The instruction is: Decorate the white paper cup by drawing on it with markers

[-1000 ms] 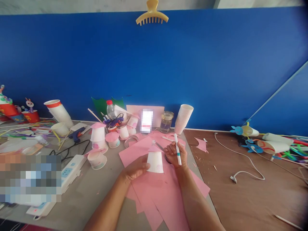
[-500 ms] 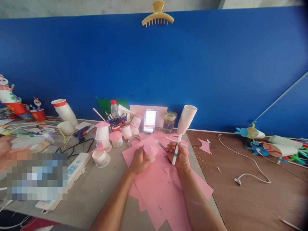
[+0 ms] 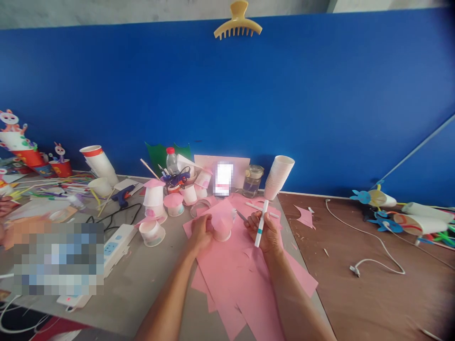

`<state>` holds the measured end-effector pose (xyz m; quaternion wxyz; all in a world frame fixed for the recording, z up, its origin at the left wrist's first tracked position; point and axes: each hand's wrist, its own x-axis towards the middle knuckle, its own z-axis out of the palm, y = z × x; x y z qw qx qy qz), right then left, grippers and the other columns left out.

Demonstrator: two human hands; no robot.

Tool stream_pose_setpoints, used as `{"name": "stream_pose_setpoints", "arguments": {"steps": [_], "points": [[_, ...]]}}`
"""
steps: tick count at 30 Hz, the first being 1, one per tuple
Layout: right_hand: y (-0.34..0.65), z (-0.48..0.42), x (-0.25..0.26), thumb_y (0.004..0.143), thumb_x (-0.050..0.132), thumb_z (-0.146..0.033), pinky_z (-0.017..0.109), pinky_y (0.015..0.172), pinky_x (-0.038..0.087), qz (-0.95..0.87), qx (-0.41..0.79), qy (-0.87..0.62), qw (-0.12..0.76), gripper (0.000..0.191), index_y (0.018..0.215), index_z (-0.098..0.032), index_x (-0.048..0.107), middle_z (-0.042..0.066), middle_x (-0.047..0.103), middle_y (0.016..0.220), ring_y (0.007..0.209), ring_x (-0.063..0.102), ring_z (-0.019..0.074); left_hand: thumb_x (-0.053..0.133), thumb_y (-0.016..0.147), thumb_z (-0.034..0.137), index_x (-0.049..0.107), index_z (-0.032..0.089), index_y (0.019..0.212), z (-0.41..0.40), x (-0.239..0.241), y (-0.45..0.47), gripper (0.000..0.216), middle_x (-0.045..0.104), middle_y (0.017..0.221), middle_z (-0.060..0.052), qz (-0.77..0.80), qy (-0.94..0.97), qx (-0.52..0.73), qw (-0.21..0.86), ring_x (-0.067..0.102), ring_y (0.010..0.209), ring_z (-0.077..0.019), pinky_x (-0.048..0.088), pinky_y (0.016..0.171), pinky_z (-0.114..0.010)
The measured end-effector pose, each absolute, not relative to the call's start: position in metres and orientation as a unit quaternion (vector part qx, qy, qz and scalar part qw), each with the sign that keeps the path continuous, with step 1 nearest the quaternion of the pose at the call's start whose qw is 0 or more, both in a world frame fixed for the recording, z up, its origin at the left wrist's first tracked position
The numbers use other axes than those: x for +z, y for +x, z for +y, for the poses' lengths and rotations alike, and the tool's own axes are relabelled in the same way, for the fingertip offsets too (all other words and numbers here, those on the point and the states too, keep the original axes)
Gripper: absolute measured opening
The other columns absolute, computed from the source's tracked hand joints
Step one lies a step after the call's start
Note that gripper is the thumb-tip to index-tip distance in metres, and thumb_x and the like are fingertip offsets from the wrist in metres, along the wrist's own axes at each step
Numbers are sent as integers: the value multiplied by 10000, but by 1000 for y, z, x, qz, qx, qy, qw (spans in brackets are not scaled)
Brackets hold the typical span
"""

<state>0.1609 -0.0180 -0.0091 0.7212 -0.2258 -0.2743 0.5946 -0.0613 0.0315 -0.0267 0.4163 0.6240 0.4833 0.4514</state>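
Note:
My left hand (image 3: 202,235) has its fingers against the left side of a small white paper cup (image 3: 223,235). The cup stands upright on pink paper sheets (image 3: 245,284), with a pink paper cone (image 3: 222,215) covering its top. In my right hand (image 3: 270,235) is a white marker (image 3: 262,222) with a teal band, held nearly upright between thumb and fingers. A grey pointed blade (image 3: 241,215) lies just left of the right fingers; its other end is hidden. Several pink-topped paper cups (image 3: 153,196) stand beyond and left of my left hand.
At the back stand a lit phone (image 3: 223,179), a glass jar (image 3: 252,181) and a leaning cup stack (image 3: 280,176). A power strip (image 3: 115,244) and a glue gun (image 3: 124,194) lie left. A white cable (image 3: 377,259) crosses the brown surface. Another person's hand (image 3: 6,206) is at far left.
The cone-topped cup has come down and straightened onto the pink paper, with my left hand still on it. The marker remains in my right hand. The view has shifted slightly left.

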Motion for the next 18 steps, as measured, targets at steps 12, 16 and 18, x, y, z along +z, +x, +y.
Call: {"name": "stream_pose_setpoints", "arguments": {"steps": [12, 16, 18], "points": [[155, -21, -8, 742, 741, -512, 277, 545, 297, -323, 628, -183, 684, 296, 705, -235, 641, -68, 349, 523, 482, 264, 92, 631, 682, 288, 553, 173, 670, 14, 14, -70, 139, 504, 598, 32, 247, 527, 425, 694, 397, 451, -67, 311, 478, -222], [156, -25, -10, 707, 763, -521, 276, 543, 306, -361, 651, -185, 642, 309, 740, -234, 654, -78, 363, 459, 464, 298, 97, 712, 757, 421, 611, 143, 743, -2, 20, -61, 297, 565, 673, -1, 147, 564, 201, 787, 394, 453, -52, 268, 456, -218], [156, -25, -9, 716, 748, -534, 282, 543, 318, -382, 654, -195, 623, 327, 706, -227, 636, -85, 340, 425, 452, 312, 100, 637, 802, 584, 610, 140, 771, -7, 19, -52, 445, 562, 713, -11, 154, 576, 166, 785, 392, 473, -53, 254, 459, -221]]}}
